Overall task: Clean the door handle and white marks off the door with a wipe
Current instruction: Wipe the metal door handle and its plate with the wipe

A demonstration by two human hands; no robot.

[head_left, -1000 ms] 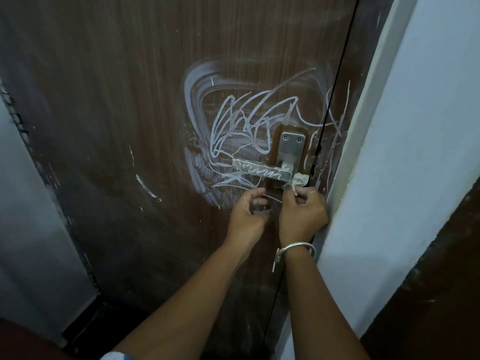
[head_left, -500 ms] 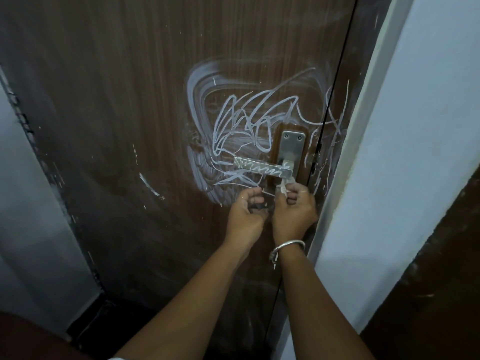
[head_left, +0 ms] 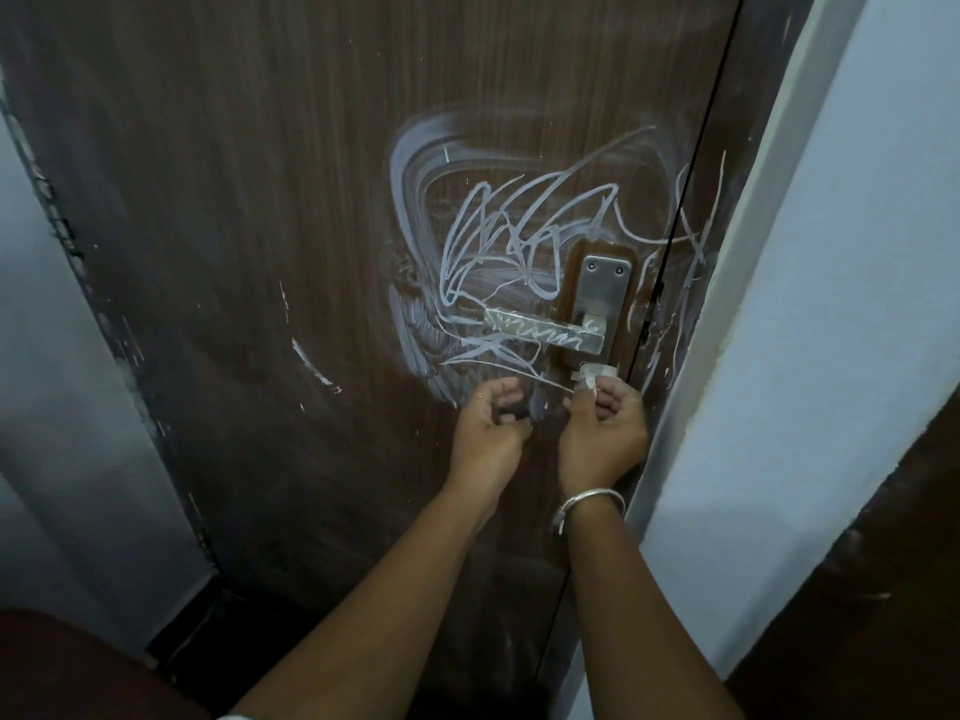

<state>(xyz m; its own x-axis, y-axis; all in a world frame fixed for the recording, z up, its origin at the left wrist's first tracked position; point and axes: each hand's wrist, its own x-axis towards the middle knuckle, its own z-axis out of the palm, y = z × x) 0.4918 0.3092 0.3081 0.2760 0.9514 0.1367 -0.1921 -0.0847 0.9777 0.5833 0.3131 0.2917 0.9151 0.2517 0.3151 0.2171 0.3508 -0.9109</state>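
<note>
From the head camera, a dark brown wooden door [head_left: 260, 200] fills most of the scene, with a pale wall [head_left: 831, 252] running down its right edge and another grey wall [head_left: 41, 356] on the left. White marks [head_left: 498, 226] are scribbled and smeared in loops across the door's right half, thickest just left of and above the metal plate [head_left: 605, 283], and a few thinner strokes cross the dark gap at the door's edge. The door handle [head_left: 543, 332] sticks out leftward from that plate, lying level, with white zigzag scribble along its top face. Both hands are raised to the door just below the handle, close beside each other but not touching. The right hand [head_left: 602, 433], a silver bangle [head_left: 592, 498] on its wrist, pinches a small crumpled white wipe [head_left: 595, 374] between thumb and fingertips; the wipe sits just under the right end of the handle, against or very near the door below the plate, though I cannot tell whether it touches. The left hand [head_left: 488, 428] has its fingers curled inward towards the palm; whether it grips anything I cannot tell, as the hollow is dark.
</note>
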